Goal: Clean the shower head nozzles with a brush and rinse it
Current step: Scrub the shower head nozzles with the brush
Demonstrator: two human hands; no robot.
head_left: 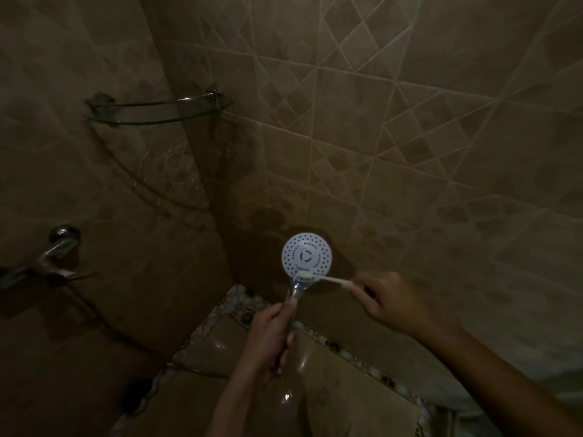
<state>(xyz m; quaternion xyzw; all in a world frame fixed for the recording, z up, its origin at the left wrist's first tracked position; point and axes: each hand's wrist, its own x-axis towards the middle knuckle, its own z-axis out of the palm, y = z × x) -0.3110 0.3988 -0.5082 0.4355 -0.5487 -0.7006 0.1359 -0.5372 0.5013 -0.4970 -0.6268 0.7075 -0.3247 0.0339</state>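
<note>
The round white shower head (306,254) faces me in the middle of the view, its face dotted with small dark nozzles. My left hand (272,332) is wrapped around its chrome handle from below. A white toothbrush (328,278) lies across the lower edge of the face, bristle end touching the rim near the neck. My right hand (389,302) grips the toothbrush handle from the right.
I stand in a dim tiled shower corner. A glass corner shelf (157,112) with a chrome rail hangs at upper left. A chrome tap (58,250) juts from the left wall, and a hose (104,323) runs down from it. A floor drain (246,316) sits in the corner.
</note>
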